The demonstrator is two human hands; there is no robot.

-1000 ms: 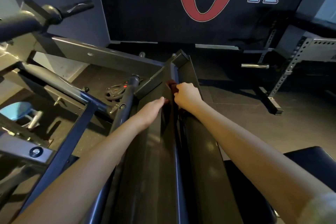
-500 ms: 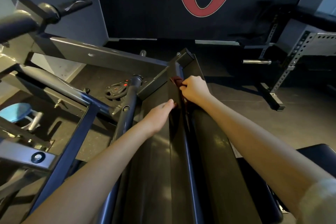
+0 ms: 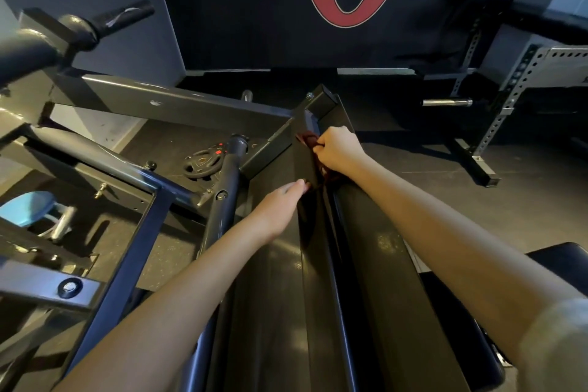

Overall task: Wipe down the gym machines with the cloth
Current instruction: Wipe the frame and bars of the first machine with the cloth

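Observation:
A dark grey gym machine beam runs away from me down the middle of the view. My right hand is closed on a dark red cloth pressed against the beam's central ridge near its far end. The cloth's lower part hangs down along the ridge below the hand. My left hand lies flat on the beam's left face just below, its fingertips touching the ridge by the cloth's lower end.
To the left stand grey frame bars and a padded handle. A weight plate lies on the floor beside a bar. A perforated rack stands at right, a black pad at lower right.
Both hands have stayed near the far end of the beam; the right hand with the cloth has shifted slightly along the ridge. The view has tipped down a little.

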